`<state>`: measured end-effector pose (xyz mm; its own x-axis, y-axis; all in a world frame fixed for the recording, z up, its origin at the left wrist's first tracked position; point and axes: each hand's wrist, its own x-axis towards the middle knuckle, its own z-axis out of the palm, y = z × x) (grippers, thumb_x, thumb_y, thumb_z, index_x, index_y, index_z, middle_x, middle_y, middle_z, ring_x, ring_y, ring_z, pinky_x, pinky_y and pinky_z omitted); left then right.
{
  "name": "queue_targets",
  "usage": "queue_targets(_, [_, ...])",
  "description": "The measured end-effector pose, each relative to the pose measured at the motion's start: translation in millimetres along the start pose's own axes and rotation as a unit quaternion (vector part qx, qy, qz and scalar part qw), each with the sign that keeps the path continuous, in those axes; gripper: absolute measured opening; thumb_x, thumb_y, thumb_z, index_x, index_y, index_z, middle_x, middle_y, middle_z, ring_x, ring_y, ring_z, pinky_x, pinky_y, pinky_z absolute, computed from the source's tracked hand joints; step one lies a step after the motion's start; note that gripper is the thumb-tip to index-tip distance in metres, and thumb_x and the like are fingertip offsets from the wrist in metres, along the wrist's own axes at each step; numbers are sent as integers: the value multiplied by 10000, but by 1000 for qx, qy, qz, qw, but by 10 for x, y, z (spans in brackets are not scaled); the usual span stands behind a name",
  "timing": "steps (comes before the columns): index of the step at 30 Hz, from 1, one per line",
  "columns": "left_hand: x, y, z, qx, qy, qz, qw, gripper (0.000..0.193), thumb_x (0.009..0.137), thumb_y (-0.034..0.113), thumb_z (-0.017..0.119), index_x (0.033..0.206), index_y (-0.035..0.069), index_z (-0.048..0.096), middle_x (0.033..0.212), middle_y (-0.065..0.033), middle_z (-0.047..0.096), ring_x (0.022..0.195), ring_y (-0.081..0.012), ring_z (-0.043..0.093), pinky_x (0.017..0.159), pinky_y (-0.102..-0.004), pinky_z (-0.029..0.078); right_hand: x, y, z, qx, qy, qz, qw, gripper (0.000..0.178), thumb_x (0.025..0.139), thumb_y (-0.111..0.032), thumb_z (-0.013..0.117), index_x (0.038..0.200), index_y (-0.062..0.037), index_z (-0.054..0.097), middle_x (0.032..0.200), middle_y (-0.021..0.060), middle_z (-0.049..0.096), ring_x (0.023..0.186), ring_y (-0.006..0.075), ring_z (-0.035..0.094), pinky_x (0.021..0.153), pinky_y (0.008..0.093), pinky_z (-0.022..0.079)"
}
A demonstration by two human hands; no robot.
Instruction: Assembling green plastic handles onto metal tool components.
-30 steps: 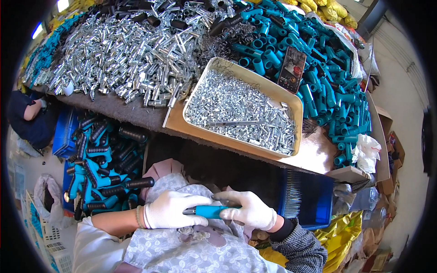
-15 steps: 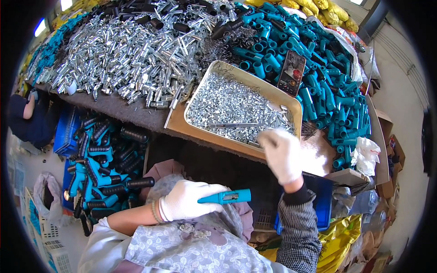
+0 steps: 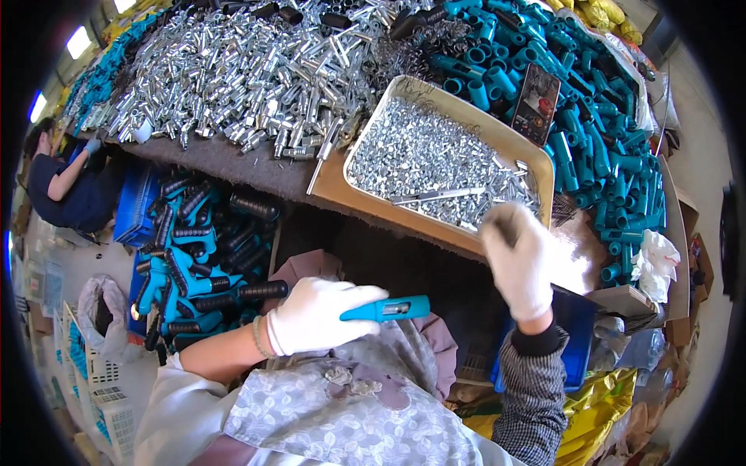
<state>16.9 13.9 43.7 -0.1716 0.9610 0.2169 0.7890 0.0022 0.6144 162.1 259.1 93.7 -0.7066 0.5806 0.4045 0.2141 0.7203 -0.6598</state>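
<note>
My left hand (image 3: 320, 317), in a white glove, is closed around a teal plastic tube (image 3: 385, 309) held level over my lap. A slot in the tube's side shows a shiny metal part inside. My right hand (image 3: 516, 260), also gloved, is raised at the near right edge of a cream tray (image 3: 451, 238). Its fingers are curled in toward the thumb; whatever lies between them is too small or hidden to make out. Small silvery metal pieces (image 3: 435, 155) fill the tray, with long metal tweezers (image 3: 443, 194) lying on top.
Beyond the tray lie heaps of metal cylinders (image 3: 233, 78) and teal tubes (image 3: 598, 147). A phone (image 3: 536, 104) leans at the tray's far right. Black-and-teal handles (image 3: 194, 264) fill a crate at left. A blue bin (image 3: 579, 334) stands below right. A person (image 3: 66, 182) works at far left.
The whole view has shifted, bringing more of the person at far left into sight. My right hand has drawn slightly back from the tray. My left hand still holds the teal tube, turned slightly.
</note>
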Motion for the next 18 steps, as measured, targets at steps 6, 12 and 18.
queue_targets(6, [102,-57,30,24,-64,-27,997,325,843,366,707,1095,166,666,759,-88,680,678,-297,686,604,-399,545,-679,-124,428,238,-174,25,955,96,796,-40,724,889,-31,699,901,96,679,804,243,668,723,317,538])
queue_targets(12, [129,-20,58,-6,-45,-32,998,368,843,369,714,1133,149,659,815,-102,697,736,-306,697,639,-400,551,-810,-55,603,212,-136,-22,967,113,751,-34,735,856,-70,711,947,69,685,915,261,645,814,357,529])
queue_targets(18, [125,35,31,-8,-63,-37,997,360,838,370,720,1117,150,663,807,-104,698,732,-304,698,637,-401,550,-797,-93,534,40,-86,-155,983,180,685,-57,758,833,-68,657,895,46,652,849,255,619,760,371,507])
